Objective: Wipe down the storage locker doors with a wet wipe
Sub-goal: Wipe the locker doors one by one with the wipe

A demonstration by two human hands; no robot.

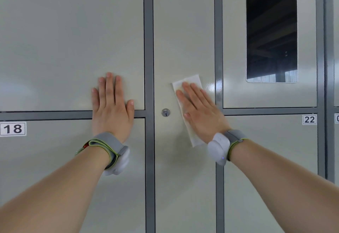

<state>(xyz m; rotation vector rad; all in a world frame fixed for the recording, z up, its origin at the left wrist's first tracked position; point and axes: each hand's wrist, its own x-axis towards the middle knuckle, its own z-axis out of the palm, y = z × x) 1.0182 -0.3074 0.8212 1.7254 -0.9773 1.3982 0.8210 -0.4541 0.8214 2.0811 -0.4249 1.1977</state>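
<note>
A white wet wipe (pixel 190 81) lies flat against the tall middle locker door (pixel 183 31). My right hand (pixel 200 108) presses on it with straight fingers, covering most of its middle; the wipe's top and bottom ends stick out. My left hand (pixel 112 106) rests flat with spread fingers on the upper left locker door (pixel 69 40), its palm over the grey bar between two doors. A round keyhole (pixel 165 112) sits on the middle door between my hands.
Grey frame bars (pixel 149 49) separate the pale doors. The lower left door carries the number label 18 (pixel 12 128), the lower right door 22 (pixel 309 119). A dark screen (pixel 271 34) is set in the upper right panel.
</note>
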